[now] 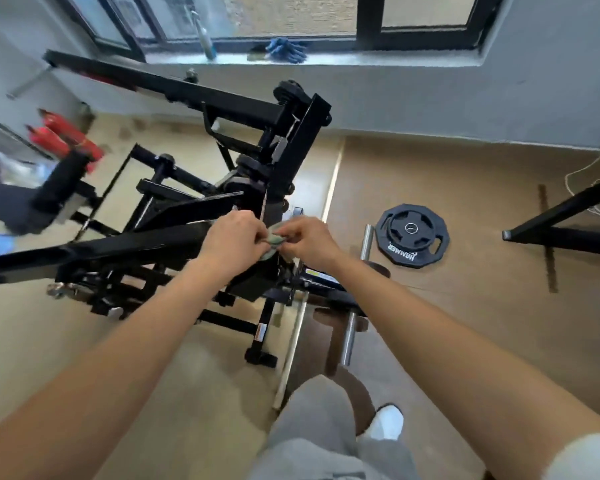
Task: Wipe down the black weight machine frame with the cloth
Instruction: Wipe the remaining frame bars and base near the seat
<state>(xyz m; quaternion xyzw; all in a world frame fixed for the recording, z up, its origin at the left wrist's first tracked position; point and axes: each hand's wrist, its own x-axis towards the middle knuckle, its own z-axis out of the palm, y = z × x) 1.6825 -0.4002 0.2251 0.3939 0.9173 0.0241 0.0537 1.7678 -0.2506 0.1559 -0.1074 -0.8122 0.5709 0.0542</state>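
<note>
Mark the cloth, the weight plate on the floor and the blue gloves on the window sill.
cloth [273,240], head view, visible bunched part
weight plate [412,228], head view, central hub
blue gloves [286,50], head view, middle of the pile

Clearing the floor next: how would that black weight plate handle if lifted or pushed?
The weight plate is probably heavy and rigid. Lying flat on the floor, it should slide rather than roll; its many-sided rim would resist rolling. Its cut-out slots likely offer handholds.

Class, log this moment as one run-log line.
left hand: holds cloth | right hand: pinches cloth | cloth: bunched between hands, over frame
</note>
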